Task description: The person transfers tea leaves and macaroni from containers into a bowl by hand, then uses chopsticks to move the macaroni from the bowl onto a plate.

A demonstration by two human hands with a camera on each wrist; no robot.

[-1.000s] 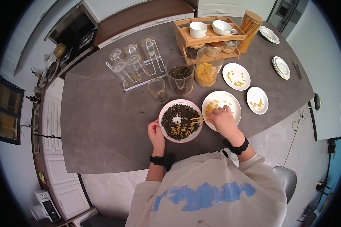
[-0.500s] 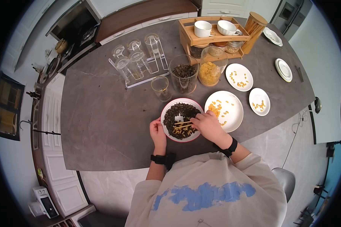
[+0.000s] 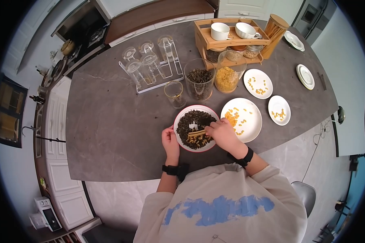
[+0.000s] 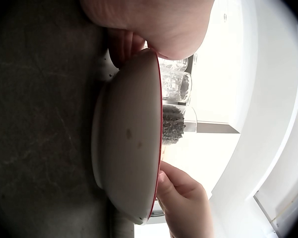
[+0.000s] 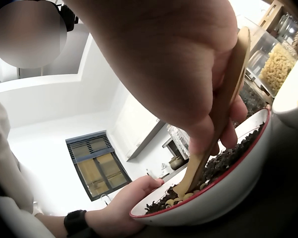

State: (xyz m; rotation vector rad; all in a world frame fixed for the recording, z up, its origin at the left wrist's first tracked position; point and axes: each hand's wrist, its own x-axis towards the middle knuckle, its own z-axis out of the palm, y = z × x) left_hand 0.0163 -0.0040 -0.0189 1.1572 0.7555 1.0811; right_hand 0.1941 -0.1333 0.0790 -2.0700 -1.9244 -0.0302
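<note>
A white bowl (image 3: 208, 148) with a red rim stands near the front of the table. Dark dried flakes (image 3: 189, 118) fill much of it, with yellow pasta pieces (image 3: 198, 141) gathered on the near side. My left hand (image 3: 170, 142) holds the bowl's left edge, its fingers partly hidden behind the rim in the left wrist view. My right hand (image 3: 224, 135) pinches wooden tongs (image 5: 223, 109) over the bowl's right side. The tongs' tips reach down into the pasta among the flakes. Right beside the bowl is a white plate (image 3: 253, 121) with scattered yellow pasta.
Two smaller plates, an upper one (image 3: 251, 74) and a lower one (image 3: 276, 101), carry yellow pieces. Behind the bowl stand a glass (image 3: 174, 94), a jar of dark flakes (image 3: 199, 83) and a pasta jar (image 3: 227, 79). A glass rack (image 3: 150, 88) and wooden shelf (image 3: 207, 37) are farther back.
My right hand has moved left from the plate's edge to over the bowl, bringing the tongs down into it. Their arms, apart half a second ago, now lie closer together. My left hand stays at the rim.
</note>
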